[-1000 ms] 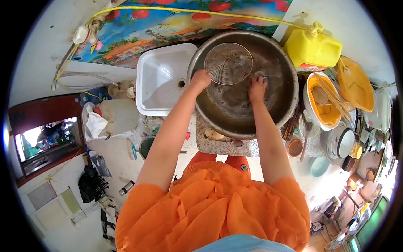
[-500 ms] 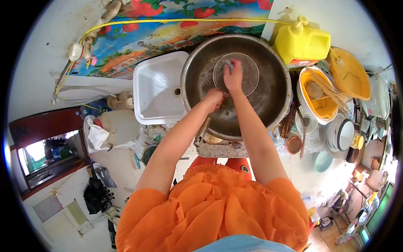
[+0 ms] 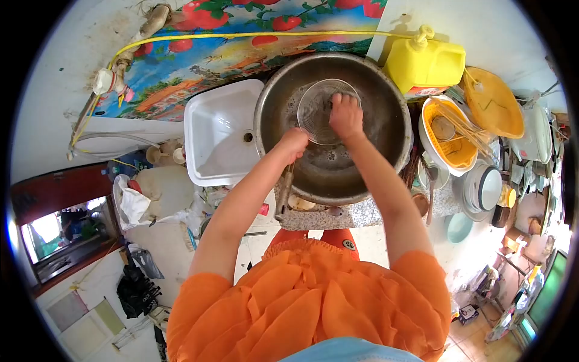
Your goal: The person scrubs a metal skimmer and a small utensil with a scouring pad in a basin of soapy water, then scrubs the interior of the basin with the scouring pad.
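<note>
A large metal basin [image 3: 395, 151] with some water in its bottom stands before me. Over it lies a round wire skimmer [image 3: 312, 114], its mesh made of concentric rings. My left hand [image 3: 294, 145] is closed around the skimmer near where the mesh joins its long handle [image 3: 284, 196], which sticks out past the basin's near rim. On the right part of the mesh presses my right hand [image 3: 346, 117], its fingers curled down. Whatever lies under those fingers is hidden.
Left of the basin is a white sink [image 3: 211, 145]. A yellow jug [image 3: 425, 63] stands behind at the right, near a white bowl with a yellow basket [image 3: 449, 142] holding chopsticks. Pots [image 3: 482, 187] and a wooden-handled spoon [image 3: 430, 193] sit further right.
My right hand has moved from the middle of the mesh to its right side. My left hand still grips the skimmer, and the view has shifted slightly.
</note>
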Demonstrator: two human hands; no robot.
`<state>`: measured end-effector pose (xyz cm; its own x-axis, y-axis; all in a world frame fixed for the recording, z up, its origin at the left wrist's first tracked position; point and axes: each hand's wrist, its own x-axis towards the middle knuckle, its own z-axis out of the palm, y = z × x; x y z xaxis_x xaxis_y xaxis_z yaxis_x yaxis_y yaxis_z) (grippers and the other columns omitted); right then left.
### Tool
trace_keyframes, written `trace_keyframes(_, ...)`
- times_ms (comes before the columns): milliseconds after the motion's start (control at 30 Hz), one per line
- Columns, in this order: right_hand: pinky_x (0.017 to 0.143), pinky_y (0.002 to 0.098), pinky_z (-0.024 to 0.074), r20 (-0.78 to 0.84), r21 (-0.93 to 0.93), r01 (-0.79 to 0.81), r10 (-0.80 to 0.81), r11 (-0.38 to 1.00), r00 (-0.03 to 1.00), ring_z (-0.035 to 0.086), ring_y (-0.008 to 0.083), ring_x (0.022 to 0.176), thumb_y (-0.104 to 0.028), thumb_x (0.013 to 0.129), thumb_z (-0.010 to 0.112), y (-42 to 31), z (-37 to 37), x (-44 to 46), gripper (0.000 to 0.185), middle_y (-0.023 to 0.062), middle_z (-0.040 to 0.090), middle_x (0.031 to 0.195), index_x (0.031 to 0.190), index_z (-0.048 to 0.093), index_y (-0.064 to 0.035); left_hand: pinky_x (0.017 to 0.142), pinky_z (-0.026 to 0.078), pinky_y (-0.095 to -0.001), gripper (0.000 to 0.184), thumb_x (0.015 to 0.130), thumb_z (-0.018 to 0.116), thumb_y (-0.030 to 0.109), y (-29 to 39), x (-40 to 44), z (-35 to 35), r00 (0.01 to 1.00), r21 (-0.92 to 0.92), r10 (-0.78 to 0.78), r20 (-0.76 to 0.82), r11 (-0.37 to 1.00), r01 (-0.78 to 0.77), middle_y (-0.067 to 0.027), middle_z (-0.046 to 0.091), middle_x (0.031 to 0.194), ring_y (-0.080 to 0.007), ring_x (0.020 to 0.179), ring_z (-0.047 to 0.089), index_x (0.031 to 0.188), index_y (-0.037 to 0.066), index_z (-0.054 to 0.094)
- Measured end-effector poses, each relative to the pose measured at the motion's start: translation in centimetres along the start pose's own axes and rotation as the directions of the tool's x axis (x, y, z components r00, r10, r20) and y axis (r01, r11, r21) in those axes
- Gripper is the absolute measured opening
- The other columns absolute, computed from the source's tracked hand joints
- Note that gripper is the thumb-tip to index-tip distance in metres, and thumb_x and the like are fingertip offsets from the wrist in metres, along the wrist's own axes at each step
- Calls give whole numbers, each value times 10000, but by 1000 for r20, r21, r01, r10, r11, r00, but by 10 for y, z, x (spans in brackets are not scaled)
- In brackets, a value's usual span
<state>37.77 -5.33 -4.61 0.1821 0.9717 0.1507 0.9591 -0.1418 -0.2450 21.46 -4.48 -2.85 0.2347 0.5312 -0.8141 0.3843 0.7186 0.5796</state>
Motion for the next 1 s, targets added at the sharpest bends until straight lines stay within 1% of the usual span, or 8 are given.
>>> trace_keyframes(167, 647, 440, 487, 389, 219, -186, 89, 958, 917, 587, 336, 701, -204, 743, 525, -27, 25, -37, 211, 142, 581, 783, 886, 503, -51, 585, 416, -373, 224, 827, 435, 136, 0, 7, -8, 932, 325, 268, -242, 928, -182, -199, 580, 776, -279, 708, 569, 826, -38, 577)
trace_keyframes(233, 663, 437, 486, 114, 68, -254, 245, 965, 963, 579, 334, 749, -197, 758, 517, -1, 43, -27, 197, 144, 580, 808, 894, 507, -55, 674, 430, -372, 247, 830, 446, 151, -2, 15, -25, 919, 332, 256, -302, 931, -150, -236, 594, 863, -302, 835, 589, 826, -60, 574)
trace_keyframes(267, 671, 436, 485, -36, 0, -299, 298, 954, 954, 576, 333, 773, -194, 766, 513, 17, 51, -21, 190, 145, 580, 820, 898, 510, -57, 367, 242, -288, 168, 866, 429, 150, -8, 27, -34, 924, 355, 255, -286, 924, -145, -8, 410, 557, -118, 418, 350, 870, 55, 568)
trace_keyframes(367, 697, 385, 488, -19, -276, -340, 348, 899, 937, 566, 285, 874, -156, 785, 542, 32, 61, -30, 171, 128, 575, 880, 920, 505, -59, 371, 248, -282, 162, 872, 417, 150, 13, -3, -34, 978, 142, 51, -203, 990, -23, 0, 395, 568, -122, 419, 333, 907, 61, 548)
trace_keyframes(467, 721, 392, 476, 274, 44, -111, 95, 993, 957, 568, 324, 893, -138, 780, 559, 34, 80, -37, 203, 179, 580, 883, 940, 505, -25, 392, 290, -315, 167, 834, 422, 141, -10, 19, -36, 965, 81, 106, -241, 993, -89, -53, 441, 606, -155, 429, 367, 883, 21, 527)
trace_keyframes(567, 744, 402, 451, 249, 593, -539, 500, 599, 830, 562, 367, 901, -141, 801, 536, 4, 24, -24, 237, 233, 583, 886, 971, 487, 18, 401, 315, -324, 165, 829, 401, 115, -3, 10, -32, 971, 61, 38, -236, 998, -24, -60, 455, 618, -161, 448, 384, 916, 31, 514)
trace_keyframes(800, 740, 350, 423, 96, 923, -327, 698, 205, 710, 568, 282, 830, -191, 826, 506, -38, 12, 7, 260, 196, 589, 897, 1022, 481, -22, 366, 211, -240, 184, 797, 370, 59, -2, -26, 4, 999, -18, -19, -39, 1000, 18, 18, 387, 593, -83, 419, 291, 943, 75, 481)
trace_keyframes(1000, 703, 417, 453, 88, 829, 14, -155, 558, 984, 596, 331, 798, -205, 771, 522, -53, -13, -15, 258, 236, 586, 814, 978, 506, -52, 372, 235, -242, 166, 839, 393, 84, 3, -31, -13, 991, -163, 82, 110, 985, -63, 5, 391, 582, -88, 443, 313, 914, 82, 540)
